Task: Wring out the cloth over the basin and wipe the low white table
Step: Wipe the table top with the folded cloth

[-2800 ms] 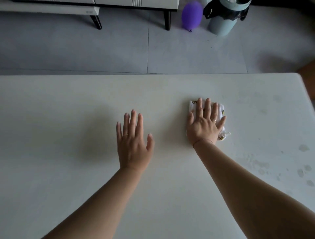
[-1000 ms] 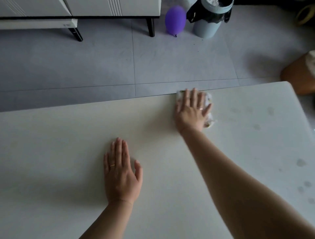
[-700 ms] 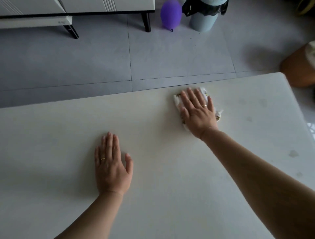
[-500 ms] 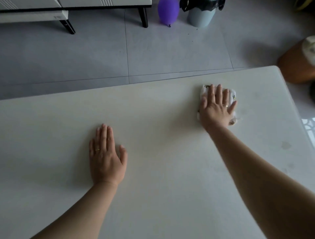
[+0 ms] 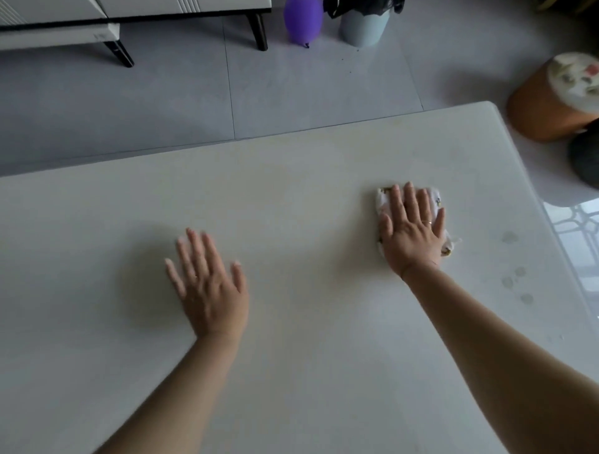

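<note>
On the white table [image 5: 291, 201] we see: right hand [image 5: 413, 231] flat, fingers straight, pressing the cloth [image 5: 384, 197] | left hand [image 5: 210, 288] spread flat on bare tabletop, slightly blurred.

Dim, flat, cool-grey light; shadows soft. Brightest spot: glare patch w/ lattice pattern on floor [image 5: 577, 233] at 3 o'clock. Broad dark shadow on table [image 5: 291, 194] just left of left hand [image 5: 210, 291], approx 9 o'clock. Left hand motion-blurred, esp. fingertips [image 5: 189, 232]; right hand [image 5: 413, 233] sharper. Wide-angle bend: table's far edge slopes, cabinet [image 5: 162, 4] at 11 o'clock leans. Dark shape [image 5: 586, 162] just above the glare out of focus
</note>
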